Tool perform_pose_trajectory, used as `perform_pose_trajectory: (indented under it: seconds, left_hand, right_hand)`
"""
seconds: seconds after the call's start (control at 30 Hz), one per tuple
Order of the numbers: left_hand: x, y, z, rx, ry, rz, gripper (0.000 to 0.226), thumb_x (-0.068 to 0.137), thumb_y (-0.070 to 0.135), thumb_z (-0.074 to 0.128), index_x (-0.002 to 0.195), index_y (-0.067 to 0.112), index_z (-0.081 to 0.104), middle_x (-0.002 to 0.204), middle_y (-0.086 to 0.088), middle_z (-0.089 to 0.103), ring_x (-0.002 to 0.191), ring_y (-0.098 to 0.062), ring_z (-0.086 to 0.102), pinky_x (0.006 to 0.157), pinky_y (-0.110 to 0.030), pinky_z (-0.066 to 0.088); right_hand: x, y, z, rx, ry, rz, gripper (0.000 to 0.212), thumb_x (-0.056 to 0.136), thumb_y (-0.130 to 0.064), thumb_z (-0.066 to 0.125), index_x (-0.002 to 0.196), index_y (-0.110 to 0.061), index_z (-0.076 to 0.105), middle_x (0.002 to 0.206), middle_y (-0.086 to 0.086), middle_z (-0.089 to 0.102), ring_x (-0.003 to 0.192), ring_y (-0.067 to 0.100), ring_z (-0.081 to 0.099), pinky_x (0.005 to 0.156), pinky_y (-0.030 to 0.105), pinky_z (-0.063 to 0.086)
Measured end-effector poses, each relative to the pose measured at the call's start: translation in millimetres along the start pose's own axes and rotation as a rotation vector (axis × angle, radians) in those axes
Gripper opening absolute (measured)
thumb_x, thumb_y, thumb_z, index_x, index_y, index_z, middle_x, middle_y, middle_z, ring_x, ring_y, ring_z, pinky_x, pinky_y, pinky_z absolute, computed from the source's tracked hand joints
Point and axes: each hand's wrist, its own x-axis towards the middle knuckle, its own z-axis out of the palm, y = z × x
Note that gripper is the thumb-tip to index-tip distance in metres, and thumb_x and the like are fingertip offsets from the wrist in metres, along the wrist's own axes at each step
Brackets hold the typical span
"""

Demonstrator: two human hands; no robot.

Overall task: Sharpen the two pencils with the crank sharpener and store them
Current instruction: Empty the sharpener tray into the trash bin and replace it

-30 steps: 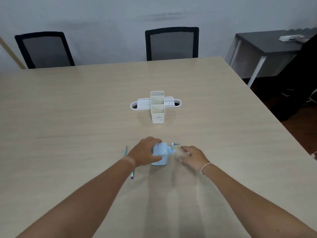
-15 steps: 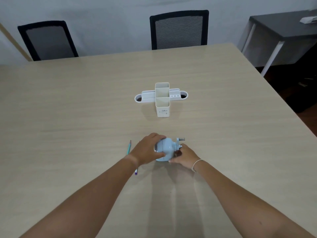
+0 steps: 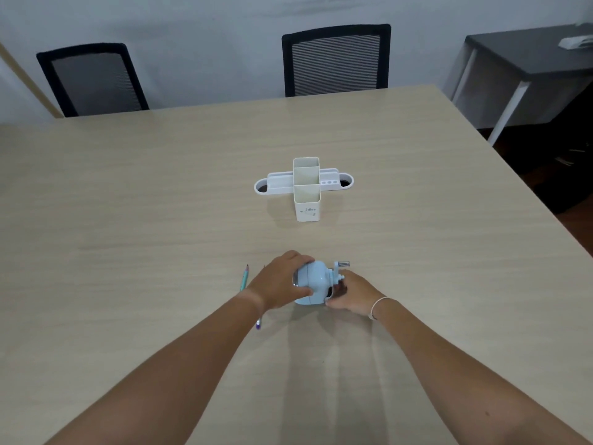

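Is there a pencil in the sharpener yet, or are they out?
Out, as far as visible. The teal pencil lies on the table left of the sharpener; a second shows under the left wrist.

Left hand (image 3: pixel 278 282) gripping pale blue crank sharpener (image 3: pixel 313 285) on beige desk (image 3: pixel 128 203), right hand (image 3: pixel 351 295) curled at its crank side, teal pencil (image 3: pixel 244 277) just left, white pen holder (image 3: pixel 306 187) beyond, two black chairs (image 3: pixel 337 59) behind

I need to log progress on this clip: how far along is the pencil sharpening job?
Nothing looks finished: the white organizer shows no pencils. In hand: the left hand grips the blue sharpener while the right hand works at its crank side. A teal pencil lies beside the left wrist, another partly hidden under it. Sharpening and storing both remain.
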Motion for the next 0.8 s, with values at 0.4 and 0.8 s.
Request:
perform_pose_trajectory:
  seconds: [0.4, 0.8]
  left_hand:
    - [2, 3, -3, 0.043, -0.026, -0.011, 0.062, 0.075, 0.031, 0.074, 0.130, 0.022, 0.047, 0.125, -0.002, 0.051, 0.114, -0.020, 0.050, 0.097, -0.033, 0.045]
    - [18, 52, -25, -0.040, 0.135, 0.141, 0.047, 0.084, 0.035, 0.064, 0.128, 0.024, 0.051, 0.126, -0.001, 0.053, 0.123, -0.020, 0.047, 0.106, -0.034, 0.038]
  right_hand:
    - [-34, 45, -30, 0.072, 0.218, 0.001, 0.028, 0.070, -0.013, 0.067, 0.095, -0.013, 0.056, 0.087, 0.004, 0.056, 0.073, 0.015, 0.049, 0.065, 0.023, 0.040]
    - [-103, 56, -62, 0.435, 0.625, 0.089, 0.033, 0.071, -0.012, 0.072, 0.099, -0.021, 0.055, 0.097, 0.005, 0.058, 0.071, 0.020, 0.052, 0.062, 0.026, 0.045]
